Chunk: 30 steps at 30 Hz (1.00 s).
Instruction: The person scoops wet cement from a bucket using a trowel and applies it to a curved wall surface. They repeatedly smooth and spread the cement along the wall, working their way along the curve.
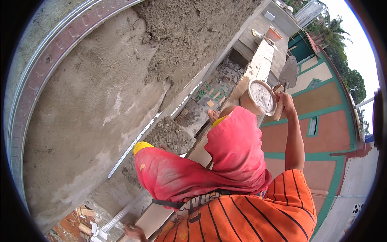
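Observation:
My right hand [285, 103], closed round a wooden handle, holds up a trowel [288, 73] with a broad grey blade pointing away from me. Right beside it stands a round bucket [250, 103] with pale grey powder or mix inside. Low at the left, my left hand [134, 232] is next to the edge of a pale board [155, 221]; its fingers look apart, with nothing seen in them, though part of the hand is cut off. The wall [92, 101] on my left is coated in smoothed mortar, with rougher mortar [197, 32] farther along.
A heap of mortar [169, 135] lies near my legs. White edge strips [135, 145] run along the wall's base. Rubble [229, 72] sits lower down beyond the planks. An orange bucket [274, 34] stands farther off. A long metal strip [125, 211] leans at lower left; a painted building [322, 137] rises at right.

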Each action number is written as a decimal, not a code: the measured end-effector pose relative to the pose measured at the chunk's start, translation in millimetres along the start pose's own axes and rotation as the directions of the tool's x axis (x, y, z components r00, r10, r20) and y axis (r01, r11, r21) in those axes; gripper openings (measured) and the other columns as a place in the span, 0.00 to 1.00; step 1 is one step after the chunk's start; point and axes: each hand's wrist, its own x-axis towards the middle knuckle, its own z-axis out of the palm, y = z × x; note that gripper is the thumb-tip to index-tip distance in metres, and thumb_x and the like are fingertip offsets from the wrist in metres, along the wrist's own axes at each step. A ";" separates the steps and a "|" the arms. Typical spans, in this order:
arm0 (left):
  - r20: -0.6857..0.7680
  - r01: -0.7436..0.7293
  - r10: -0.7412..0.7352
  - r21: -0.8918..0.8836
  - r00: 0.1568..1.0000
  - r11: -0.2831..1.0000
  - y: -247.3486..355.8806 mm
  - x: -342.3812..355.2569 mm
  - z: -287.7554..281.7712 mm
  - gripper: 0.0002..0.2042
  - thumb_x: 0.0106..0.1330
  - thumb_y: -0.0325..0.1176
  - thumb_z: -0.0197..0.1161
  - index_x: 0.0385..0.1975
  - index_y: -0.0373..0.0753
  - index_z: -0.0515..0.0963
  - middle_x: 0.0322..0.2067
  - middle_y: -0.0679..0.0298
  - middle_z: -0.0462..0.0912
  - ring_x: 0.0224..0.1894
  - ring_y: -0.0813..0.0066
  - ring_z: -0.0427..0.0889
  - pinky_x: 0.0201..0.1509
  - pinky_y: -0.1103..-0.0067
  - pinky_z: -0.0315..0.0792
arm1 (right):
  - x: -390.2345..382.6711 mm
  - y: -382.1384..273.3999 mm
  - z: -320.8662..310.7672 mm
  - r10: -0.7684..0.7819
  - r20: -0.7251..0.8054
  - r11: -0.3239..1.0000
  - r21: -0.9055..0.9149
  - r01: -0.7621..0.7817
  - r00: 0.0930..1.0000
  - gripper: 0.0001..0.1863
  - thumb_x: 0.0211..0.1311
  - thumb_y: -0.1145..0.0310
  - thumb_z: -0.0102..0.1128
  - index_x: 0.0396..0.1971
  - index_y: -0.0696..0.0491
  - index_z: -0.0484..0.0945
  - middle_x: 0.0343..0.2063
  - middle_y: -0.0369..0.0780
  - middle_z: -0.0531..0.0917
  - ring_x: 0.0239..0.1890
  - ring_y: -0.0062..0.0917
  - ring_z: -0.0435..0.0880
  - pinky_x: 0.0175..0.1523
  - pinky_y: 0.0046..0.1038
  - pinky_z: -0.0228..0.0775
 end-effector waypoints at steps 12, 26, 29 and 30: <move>-0.186 0.146 -0.130 0.074 0.974 0.987 190.8 -29.2 79.6 0.21 0.67 0.44 0.46 0.54 0.39 0.70 0.54 0.57 0.74 0.63 0.60 0.64 0.69 0.57 0.46 | 89.5 18.2 53.0 -0.112 0.079 0.982 0.163 0.098 0.991 0.09 0.56 0.67 0.52 0.34 0.55 0.73 0.25 0.32 0.72 0.27 0.18 0.72 0.33 0.22 0.67; -0.171 0.206 -0.189 0.083 0.967 0.975 206.1 -30.9 71.1 0.13 0.62 0.37 0.52 0.44 0.44 0.76 0.46 0.61 0.78 0.56 0.63 0.70 0.69 0.60 0.46 | 89.8 -28.9 19.2 -0.004 0.076 0.969 0.246 -0.015 0.997 0.08 0.60 0.64 0.55 0.26 0.49 0.68 0.16 0.29 0.66 0.19 0.15 0.67 0.24 0.19 0.58; -0.155 0.234 -0.216 0.114 0.964 0.965 207.7 -30.9 71.2 0.12 0.62 0.36 0.53 0.43 0.43 0.77 0.45 0.60 0.79 0.55 0.63 0.71 0.68 0.61 0.49 | 87.5 -44.6 13.2 -0.036 0.150 0.945 0.328 -0.015 0.988 0.07 0.60 0.64 0.55 0.29 0.48 0.68 0.16 0.29 0.64 0.19 0.14 0.63 0.22 0.19 0.55; -0.187 0.239 -0.225 0.059 0.956 0.969 206.3 -28.7 74.0 0.11 0.62 0.35 0.53 0.42 0.43 0.77 0.44 0.60 0.79 0.54 0.63 0.72 0.67 0.61 0.50 | 77.5 -53.1 22.2 -0.057 0.185 0.934 0.358 -0.014 0.981 0.07 0.60 0.64 0.55 0.29 0.48 0.68 0.16 0.28 0.64 0.19 0.13 0.63 0.22 0.20 0.54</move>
